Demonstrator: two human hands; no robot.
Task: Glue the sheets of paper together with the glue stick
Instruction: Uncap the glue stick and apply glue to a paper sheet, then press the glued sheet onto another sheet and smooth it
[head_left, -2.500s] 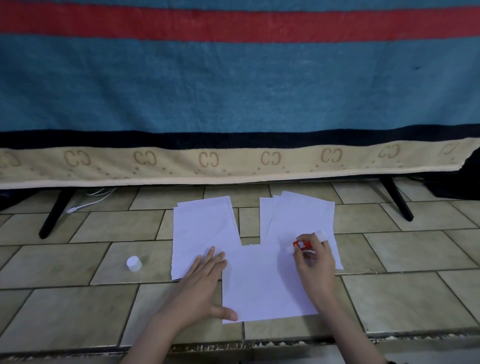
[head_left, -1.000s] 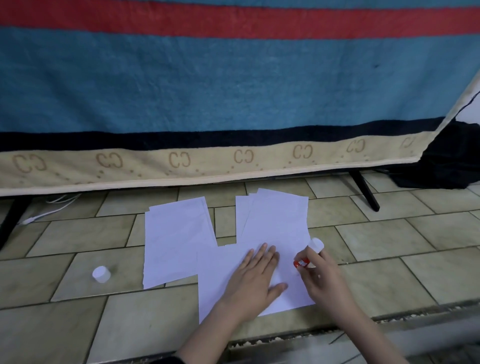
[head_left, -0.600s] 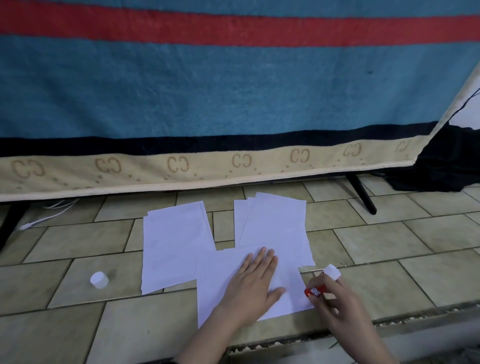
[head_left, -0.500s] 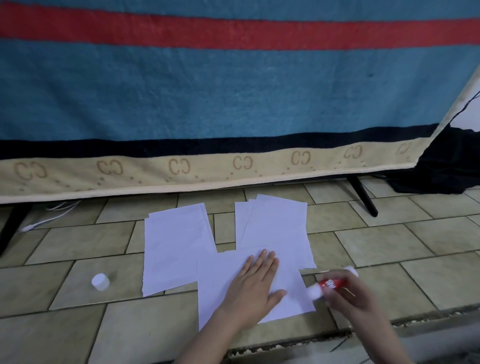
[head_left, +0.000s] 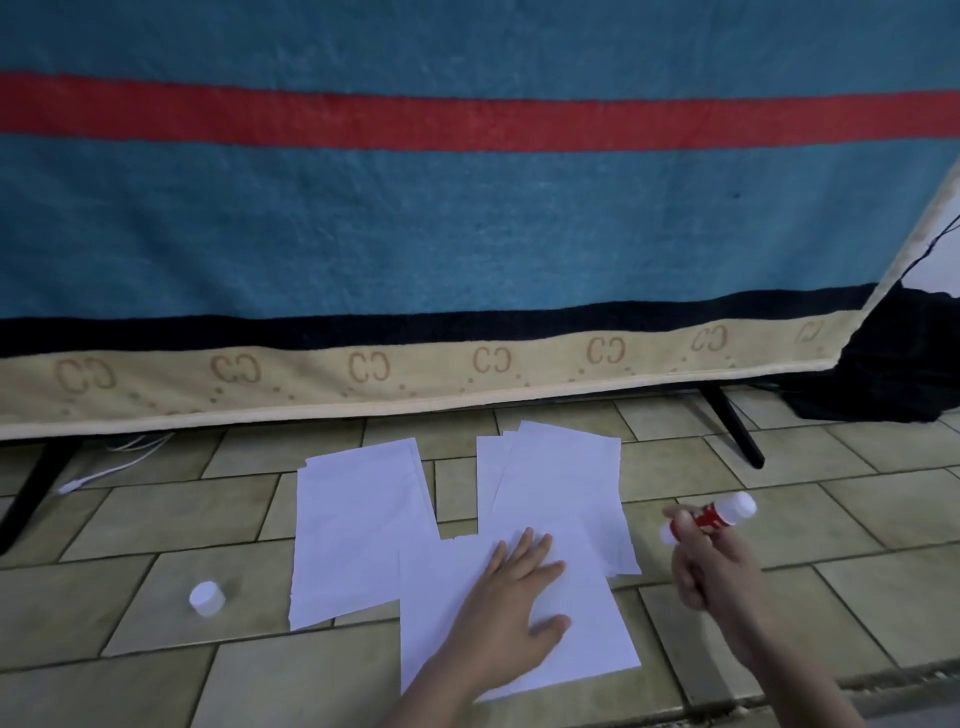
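White paper lies on the tiled floor in three groups: a left pile (head_left: 358, 525), a right pile (head_left: 561, 488) and a near sheet (head_left: 587, 644) overlapping both. My left hand (head_left: 514, 608) presses flat on the near sheet, fingers spread. My right hand (head_left: 711, 566) is lifted off the paper to the right, above bare tiles. It grips a red and white glue stick (head_left: 711, 517) that is uncapped and tilted nearly level. The white cap (head_left: 207, 598) stands alone on a tile at the left.
A blue, red and beige blanket (head_left: 467, 218) hangs over a rack just behind the papers. The rack's black legs (head_left: 735, 431) angle down to the floor at both sides. A white cable (head_left: 111, 462) lies at the back left, dark cloth (head_left: 893, 374) at the right.
My right hand has lifted the glue stick off the near sheet and swung it out to the right. My left hand has slid from the sheet's left edge to its middle.
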